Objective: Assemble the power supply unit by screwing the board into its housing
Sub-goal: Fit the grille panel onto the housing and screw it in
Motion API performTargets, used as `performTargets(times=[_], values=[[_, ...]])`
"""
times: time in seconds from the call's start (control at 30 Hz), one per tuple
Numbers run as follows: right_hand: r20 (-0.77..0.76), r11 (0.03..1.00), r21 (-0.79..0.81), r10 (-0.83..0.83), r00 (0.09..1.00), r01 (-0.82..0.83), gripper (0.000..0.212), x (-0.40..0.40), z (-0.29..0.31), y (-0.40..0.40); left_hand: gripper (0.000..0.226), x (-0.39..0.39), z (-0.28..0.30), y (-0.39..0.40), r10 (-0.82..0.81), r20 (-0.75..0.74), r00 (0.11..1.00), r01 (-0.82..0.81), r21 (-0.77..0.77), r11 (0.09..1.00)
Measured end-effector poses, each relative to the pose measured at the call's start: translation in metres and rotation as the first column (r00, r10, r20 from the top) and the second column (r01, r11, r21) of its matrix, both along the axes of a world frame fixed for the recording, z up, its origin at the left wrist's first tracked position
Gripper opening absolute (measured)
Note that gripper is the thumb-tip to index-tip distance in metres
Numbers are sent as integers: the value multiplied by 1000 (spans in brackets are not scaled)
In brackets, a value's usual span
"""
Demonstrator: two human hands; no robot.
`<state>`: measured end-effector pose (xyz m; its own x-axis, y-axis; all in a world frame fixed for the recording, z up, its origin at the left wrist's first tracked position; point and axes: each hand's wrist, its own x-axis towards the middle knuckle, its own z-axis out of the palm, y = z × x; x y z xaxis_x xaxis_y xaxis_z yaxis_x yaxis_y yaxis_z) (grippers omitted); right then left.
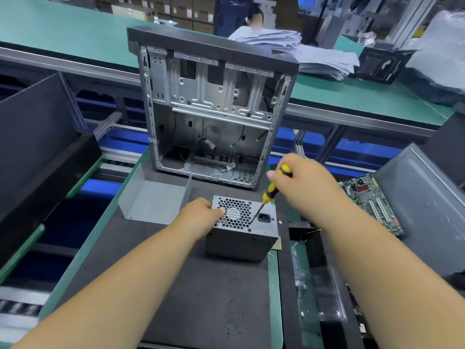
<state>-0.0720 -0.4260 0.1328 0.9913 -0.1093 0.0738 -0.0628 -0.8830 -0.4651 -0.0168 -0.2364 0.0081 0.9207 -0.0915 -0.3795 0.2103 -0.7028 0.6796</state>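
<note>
A grey metal power supply unit (241, 238) stands on the dark mat, its honeycomb fan grille and black power socket facing up. My left hand (198, 217) grips its left top edge, with the thumb on the grille. My right hand (304, 182) holds a yellow-and-black screwdriver (270, 191). The thin shaft slants down-left, and its tip touches the top face between the grille and the socket. Both forearms reach in from the bottom of the view.
An open computer case (211, 109) stands upright just behind the unit. A bent grey metal cover (151, 200) lies to the left. A green circuit board (372, 202) and a grey panel (422, 197) lie to the right. Another person sits far back behind stacked papers.
</note>
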Motion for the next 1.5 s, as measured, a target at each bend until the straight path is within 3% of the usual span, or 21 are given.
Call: performTargets(times=[0.07, 0.17, 0.3, 0.67, 0.97, 1.1, 1.2, 1.3, 1.37, 1.5], values=[[108, 996, 68, -70, 992, 63, 26, 0, 1, -8, 53, -4, -4, -3, -5, 127, 992, -5, 80, 997], [124, 989, 111, -108, 986, 95, 24, -1, 1, -13, 89, -7, -8, -8, -174, 355, 918, 107, 200, 974], [79, 984, 142, -119, 990, 107, 24, -4, -6, -14, 108, -7, -4, -20, -341, 289, 895, 281, 228, 932], [42, 982, 180, -57, 997, 49, 19, -7, -9, -16, 83, -3, 3, -31, -268, 95, 959, 261, 77, 962], [37, 992, 123, -23, 999, 18, 15, -6, -12, -13, 77, -9, -3, -32, -235, 200, 951, 209, 146, 967], [24, 994, 111, 0, 1000, -3, 15, -5, -12, -11, 84, -5, 0, -26, -254, 130, 958, 251, 34, 967], [5, 993, 118, 29, 1000, -29, 15, -5, -13, -7, 89, -4, 5, -19, -307, 118, 944, 301, 68, 951], [9, 994, 106, 41, 999, -42, 15, -6, -15, -6, 71, -8, 10, -16, -384, 298, 874, 357, 143, 923], [14, 995, 89, 43, 999, -44, 15, -5, -17, -6, 47, -11, 13, -15, -424, 412, 806, 428, 88, 900], [12, 996, 62, 69, 998, -70, 14, -6, -17, -7, 18, -15, 12, -19, -517, 449, 729, 547, 73, 834]])
